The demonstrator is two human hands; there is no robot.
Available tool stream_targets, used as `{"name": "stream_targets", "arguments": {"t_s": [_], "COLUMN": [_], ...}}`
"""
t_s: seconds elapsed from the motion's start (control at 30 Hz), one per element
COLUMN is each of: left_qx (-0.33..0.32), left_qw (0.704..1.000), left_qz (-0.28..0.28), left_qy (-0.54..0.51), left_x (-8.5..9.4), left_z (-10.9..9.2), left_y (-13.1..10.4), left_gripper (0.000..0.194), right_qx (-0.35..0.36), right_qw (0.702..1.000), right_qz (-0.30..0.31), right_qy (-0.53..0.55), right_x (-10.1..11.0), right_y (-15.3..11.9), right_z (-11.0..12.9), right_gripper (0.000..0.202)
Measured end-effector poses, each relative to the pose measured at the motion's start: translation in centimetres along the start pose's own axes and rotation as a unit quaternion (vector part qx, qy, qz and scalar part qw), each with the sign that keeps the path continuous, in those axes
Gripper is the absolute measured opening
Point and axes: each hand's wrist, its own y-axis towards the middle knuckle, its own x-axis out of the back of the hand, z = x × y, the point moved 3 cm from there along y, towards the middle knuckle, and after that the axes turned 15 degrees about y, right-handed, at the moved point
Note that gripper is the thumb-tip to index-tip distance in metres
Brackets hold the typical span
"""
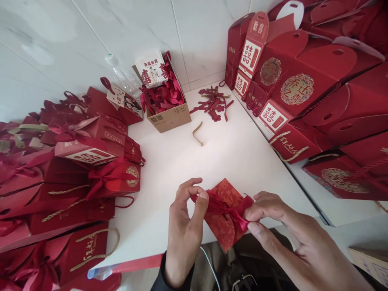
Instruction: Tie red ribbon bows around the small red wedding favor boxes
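Near the table's front edge is a small patterned red box (pixel 223 235) with a red ribbon (pixel 226 207) tied in a bow across its top. On the box's left side, my left hand (pixel 188 218) pinches one loop of the ribbon between thumb and forefinger. The thumb and forefinger of my right hand (pixel 279 226) are closed on the ribbon at the right side of the bow. The underside of the box is hidden.
A cardboard box (pixel 172 117) of red ribbons stands at the back of the white table (pixel 169 161). Beside it lie dark red strips (pixel 214 103) and a gold strip (pixel 197 133). Red gift boxes (pixel 106 173) crowd the left; more boxes (pixel 297 81) are stacked right.
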Motion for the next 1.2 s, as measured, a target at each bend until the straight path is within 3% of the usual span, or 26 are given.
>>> {"name": "stream_targets", "arguments": {"t_s": [0.13, 0.2, 0.3, 0.43, 0.6, 0.7, 0.83, 0.93, 1.03, 1.2], "left_qx": [0.080, 0.090, 0.056, 0.007, -0.051, -0.045, -0.016, 0.007, 0.005, -0.016], "left_qw": [0.979, 0.973, 0.990, 0.999, 0.987, 0.992, 0.997, 0.987, 0.988, 0.999], "left_qz": [0.075, 0.084, 0.057, -0.015, -0.051, -0.018, 0.078, 0.111, 0.096, 0.036], "left_qy": [-0.172, -0.194, -0.119, 0.035, 0.145, 0.118, -0.021, -0.112, -0.121, -0.005], "left_x": [-0.3, -0.2, 0.2, 0.9, 0.9, 0.8, 0.7, 0.4, 0.2, 0.4], "left_z": [0.3, 0.3, 0.3, 0.0, -0.5, -0.5, -0.2, 0.2, 0.5, 0.2], "left_y": [0.0, 0.0, -0.2, -0.6, -0.7, -0.7, -0.8, -0.8, -0.8, -1.2], "left_gripper": [0.026, 0.026, 0.029, 0.029, 0.021, 0.021, 0.025, 0.026, 0.026, 0.024], "right_qx": [-0.061, -0.089, -0.068, 0.074, 0.075, 0.063, 0.037, 0.005, -0.024, -0.034], "right_qw": [0.998, 0.995, 0.996, 0.986, 0.986, 0.989, 0.995, 0.997, 0.996, 0.997], "right_qz": [-0.008, -0.019, -0.053, -0.080, -0.011, 0.028, 0.050, 0.070, 0.086, 0.073], "right_qy": [0.022, 0.027, -0.017, -0.122, -0.147, -0.132, -0.082, -0.022, 0.022, -0.013], "right_x": [-0.2, -0.3, -0.1, 0.4, -0.7, -1.3, -1.0, -0.7, -0.6, -0.6], "right_y": [0.0, 0.2, 1.0, 2.6, 5.1, 6.1, 6.3, 6.0, 5.8, 6.0], "right_z": [-0.3, -0.5, -0.4, 0.2, 0.1, 0.2, 0.3, 0.2, 0.1, 0.0], "right_gripper": [0.011, 0.015, 0.017, 0.017, 0.015, 0.018, 0.019, 0.023, 0.027, 0.021]}}
